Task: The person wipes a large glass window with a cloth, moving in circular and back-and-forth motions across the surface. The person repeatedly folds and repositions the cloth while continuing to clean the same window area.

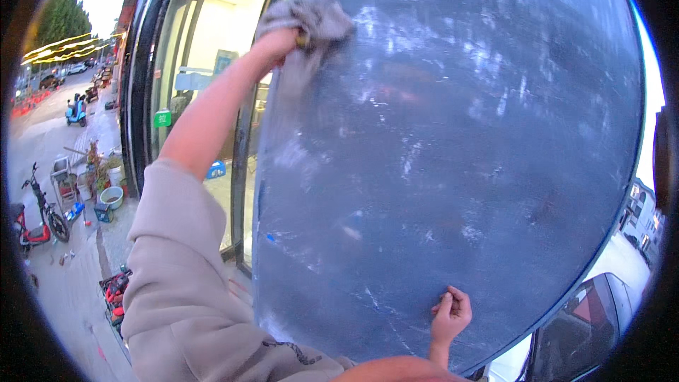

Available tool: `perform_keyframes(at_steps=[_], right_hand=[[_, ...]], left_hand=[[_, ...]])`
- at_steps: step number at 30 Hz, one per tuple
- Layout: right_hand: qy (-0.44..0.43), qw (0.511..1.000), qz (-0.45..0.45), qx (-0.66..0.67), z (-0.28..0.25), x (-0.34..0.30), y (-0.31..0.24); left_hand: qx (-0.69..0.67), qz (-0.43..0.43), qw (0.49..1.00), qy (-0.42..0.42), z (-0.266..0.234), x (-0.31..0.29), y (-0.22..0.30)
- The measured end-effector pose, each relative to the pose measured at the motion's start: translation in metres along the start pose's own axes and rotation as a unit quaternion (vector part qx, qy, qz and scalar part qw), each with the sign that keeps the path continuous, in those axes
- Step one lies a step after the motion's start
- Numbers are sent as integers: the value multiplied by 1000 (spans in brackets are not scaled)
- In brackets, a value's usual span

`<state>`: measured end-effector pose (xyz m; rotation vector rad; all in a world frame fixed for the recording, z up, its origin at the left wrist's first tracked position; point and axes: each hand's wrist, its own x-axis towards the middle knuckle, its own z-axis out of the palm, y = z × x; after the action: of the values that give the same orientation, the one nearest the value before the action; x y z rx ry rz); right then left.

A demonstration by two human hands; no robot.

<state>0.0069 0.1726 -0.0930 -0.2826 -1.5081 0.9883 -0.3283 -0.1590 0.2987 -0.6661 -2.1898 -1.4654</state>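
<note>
High on the left, my left hand (279, 44) is closed round a bunched grey-brown rag (308, 18). The rag lies over the left edge of a large dark blue-grey board (453, 148), its lower part smeared by motion. Pale streaks and cloudy smudges mark the board's surface. A small yellowish spot shows by my left fingers; I cannot make out what it is. Low in front of the board, my right hand (451, 315) has its fingers curled in, the thumb against them, and no object shows in it. Whether it touches the board is unclear.
A glass door (205, 64) with a dark frame stands left of the board. Beyond it are a red electric bike (42, 212), a basin (112, 197), potted plants and a blue scooter (76, 110). A dark-windowed car (580, 325) is close at the lower right.
</note>
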Motion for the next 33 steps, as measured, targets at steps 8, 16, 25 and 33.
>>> perform_keyframes(at_steps=[8,16,25,33], right_hand=[[-13,999,23,37,2,-7,9],[-41,999,8,-20,-10,-5,15],[21,997,-62,-47,3,1,35],[-15,1000,-10,16,-1,-4,9]], left_hand=[[-107,109,985,76,-1,69,21],[45,104,991,69,43,-87,-151],[26,144,989,28,-4,6,-7],[-55,122,989,63,39,-14,-18]])
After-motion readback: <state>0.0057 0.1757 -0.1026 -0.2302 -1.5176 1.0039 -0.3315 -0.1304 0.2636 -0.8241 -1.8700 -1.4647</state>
